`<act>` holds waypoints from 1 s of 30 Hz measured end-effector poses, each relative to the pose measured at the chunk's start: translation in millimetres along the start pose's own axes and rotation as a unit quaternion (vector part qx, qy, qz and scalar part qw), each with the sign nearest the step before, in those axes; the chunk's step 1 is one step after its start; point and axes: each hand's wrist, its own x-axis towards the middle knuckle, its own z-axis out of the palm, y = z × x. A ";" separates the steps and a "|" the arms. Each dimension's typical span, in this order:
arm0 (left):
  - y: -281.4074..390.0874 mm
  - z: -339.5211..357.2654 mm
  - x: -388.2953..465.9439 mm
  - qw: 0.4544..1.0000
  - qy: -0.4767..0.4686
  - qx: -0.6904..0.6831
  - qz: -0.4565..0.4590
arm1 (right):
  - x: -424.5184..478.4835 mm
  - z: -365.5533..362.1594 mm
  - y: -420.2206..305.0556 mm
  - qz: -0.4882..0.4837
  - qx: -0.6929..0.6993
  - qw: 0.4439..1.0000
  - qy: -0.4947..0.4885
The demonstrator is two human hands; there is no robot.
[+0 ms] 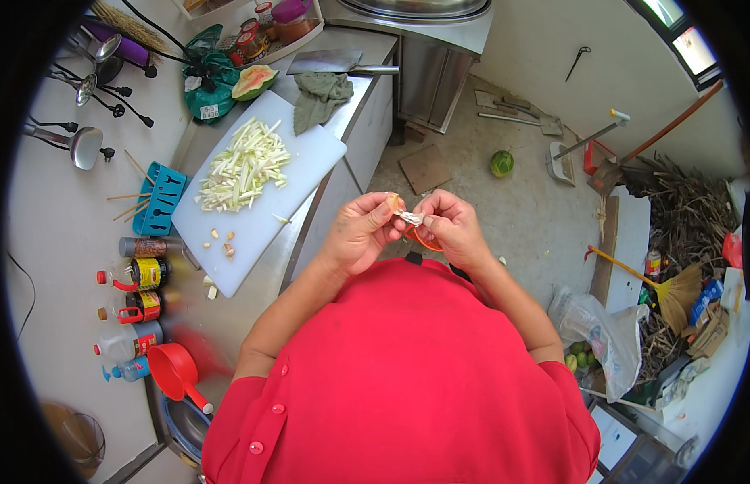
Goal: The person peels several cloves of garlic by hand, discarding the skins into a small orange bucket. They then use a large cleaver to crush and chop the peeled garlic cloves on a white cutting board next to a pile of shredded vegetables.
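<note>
In front of my red shirt, both hands are raised over the floor beside the counter. My left hand [361, 235] pinches a garlic clove [394, 201] between thumb and fingers. Papery white garlic skin [410, 218] stretches from it to my right hand [450, 225], whose thumb and fingertips grip the skin. Below them, partly hidden, is an orange-red plastic container [429, 242]. On the white cutting board [311, 158] to the left lies a heap of pale green vegetable strips [244, 166]. A few garlic cloves [229, 250] sit near the board's close end.
A cleaver [326, 60] and a grey-green cloth [322, 97] lie at the board's far end, near a cut watermelon piece [254, 81]. Sauce bottles [149, 273] and a red dipper [172, 369] line the wall. A whole watermelon [502, 163] rests on the floor.
</note>
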 end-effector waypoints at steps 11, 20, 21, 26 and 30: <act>-8.1 -2.6 -4.7 0.998 0.026 0.065 0.006 | -3.1 18.9 -7.3 -0.018 0.183 0.983 -0.007; -8.4 -1.0 -14.3 0.965 0.077 0.240 0.067 | -1.3 16.5 -6.3 0.033 -0.036 0.998 0.034; -8.6 -1.0 -14.8 0.960 0.073 0.262 0.070 | -1.1 18.5 -4.8 0.023 -0.064 0.997 0.041; -10.4 -0.1 -16.0 0.938 0.067 0.330 0.086 | -0.1 18.4 0.3 0.031 -0.131 0.990 0.042; -8.9 5.2 -16.4 0.919 0.067 0.378 0.088 | -0.6 16.4 -1.6 0.023 -0.185 0.982 0.041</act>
